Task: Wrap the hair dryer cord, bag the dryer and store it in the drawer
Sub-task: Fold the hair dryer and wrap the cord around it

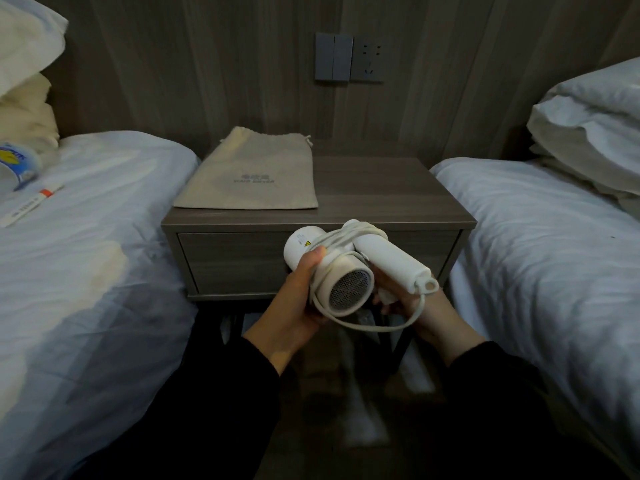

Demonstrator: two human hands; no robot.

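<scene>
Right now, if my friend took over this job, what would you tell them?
Left hand: grip on the dryer body.
Right hand: under the handle, holding the cord end.
Cord is mostly wound round the dryer; one loop hangs loose.
Bag lies flat on the nightstand, empty-looking.
Drawer is shut.
Left to do: finish the wrap, bag the dryer, open the drawer, store it.

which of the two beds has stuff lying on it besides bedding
The left bed: a plastic bottle and a small white tube lie on it. The right bed holds only pillows.
</scene>
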